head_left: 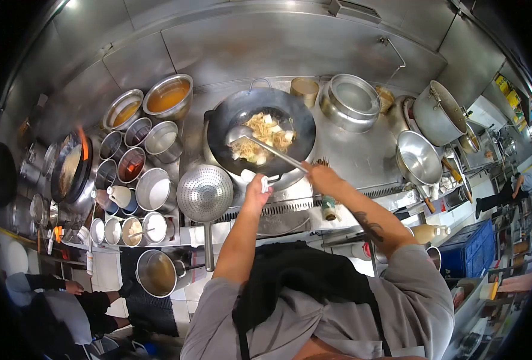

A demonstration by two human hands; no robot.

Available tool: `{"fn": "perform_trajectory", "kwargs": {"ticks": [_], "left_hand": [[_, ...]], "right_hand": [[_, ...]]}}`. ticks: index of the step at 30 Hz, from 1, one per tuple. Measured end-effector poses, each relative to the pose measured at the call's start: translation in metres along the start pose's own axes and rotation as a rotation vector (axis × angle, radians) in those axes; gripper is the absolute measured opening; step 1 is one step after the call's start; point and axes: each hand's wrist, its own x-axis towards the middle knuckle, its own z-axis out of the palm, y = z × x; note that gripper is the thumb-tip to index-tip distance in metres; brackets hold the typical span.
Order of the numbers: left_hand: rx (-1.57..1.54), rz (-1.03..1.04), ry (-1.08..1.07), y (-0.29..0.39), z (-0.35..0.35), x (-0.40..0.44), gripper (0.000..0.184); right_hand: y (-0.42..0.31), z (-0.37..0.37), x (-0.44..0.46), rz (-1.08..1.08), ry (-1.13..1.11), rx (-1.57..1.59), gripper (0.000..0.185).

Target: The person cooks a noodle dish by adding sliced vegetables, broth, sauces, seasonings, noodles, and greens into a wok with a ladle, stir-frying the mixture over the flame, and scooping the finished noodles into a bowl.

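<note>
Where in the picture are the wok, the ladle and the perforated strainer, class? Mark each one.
Wok (pixel 220 120): head view, on the bare inner wall.
Ladle (pixel 238 134): head view, on its bowl.
Perforated strainer (pixel 205 193): head view, on the middle of its holed bowl.

Both arms reach over the front edge of the counter (pixel 364 169). The left hand (pixel 256 192) is curled tight, its forearm (pixel 237 240) nearly upright in view; the right hand (pixel 325 180) is wrapped firmly, slightly farther forward, its forearm (pixel 353 204) (tattooed near the elbow) slanting inward.
</note>
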Motion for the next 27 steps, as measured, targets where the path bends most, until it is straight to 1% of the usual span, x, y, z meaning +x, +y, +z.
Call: {"fn": "perform_trajectory", "kwargs": {"ticks": [3, 4, 5, 7, 9, 10, 13, 14, 15, 16, 18, 19, 20, 23, 24, 27], "left_hand": [[-0.004, -0.007, 0.016, -0.004, -0.005, 0.011, 0.005], [-0.004, -0.003, 0.009, -0.004, 0.003, 0.005, 0.004], [-0.002, 0.0, 0.006, -0.003, 0.011, -0.007, 0.004], [-0.008, 0.003, 0.018, -0.007, 0.009, -0.016, 0.004], [-0.018, 0.02, 0.017, -0.007, 0.0, 0.004, 0.004], [-0.042, 0.036, -0.02, -0.009, -0.003, 0.007, 0.004], [-0.005, 0.003, -0.022, -0.004, 0.015, -0.021, 0.005], [-0.005, 0.019, -0.044, -0.007, 0.004, -0.009, 0.006], [-0.021, 0.003, 0.014, -0.005, 0.002, -0.003, 0.005], [-0.016, 0.009, 0.013, -0.004, -0.001, 0.002, 0.004], [-0.015, 0.011, -0.002, -0.004, 0.002, 0.005, 0.003], [-0.023, 0.014, -0.01, -0.003, 0.005, 0.002, 0.003], [-0.03, 0.011, -0.012, -0.005, 0.004, -0.003, 0.003], [-0.01, -0.006, -0.001, -0.004, 0.007, -0.007, 0.004], [-0.002, -0.002, 0.01, -0.004, 0.007, -0.007, 0.005], [0.006, 0.015, -0.063, -0.005, 0.001, -0.002, 0.006]], "right_hand": [[0.009, -0.022, -0.025, 0.042, 0.084, 0.02, 0.03], [0.011, -0.027, -0.028, 0.074, 0.135, 0.064, 0.029], [0.016, -0.026, -0.025, 0.152, 0.172, 0.087, 0.028], [0.027, -0.007, -0.02, 0.312, 0.233, 0.141, 0.027], [0.033, 0.026, -0.018, 0.322, 0.336, 0.217, 0.027], [0.036, 0.033, -0.017, 0.327, 0.394, 0.254, 0.027], [0.022, 0.004, -0.026, 0.344, 0.083, 0.358, 0.033], [0.015, 0.004, -0.033, 0.367, 0.115, 0.36, 0.033], [0.007, 0.006, -0.04, 0.386, 0.145, 0.361, 0.033], [0.004, 0.004, -0.041, 0.4, 0.19, 0.355, 0.034], [0.005, 0.033, -0.054, 0.449, 0.21, 0.32, 0.03], [-0.005, 0.034, -0.055, 0.471, 0.22, 0.305, 0.028], [-0.011, 0.031, -0.062, 0.277, 0.292, 0.262, 0.023], [-0.025, -0.001, -0.06, 0.52, -0.005, 0.855, 0.02], [-0.03, -0.006, -0.06, 0.541, 0.018, 0.956, 0.018], [-0.022, 0.01, -0.06, 0.49, 0.211, 0.596, 0.026]]}}
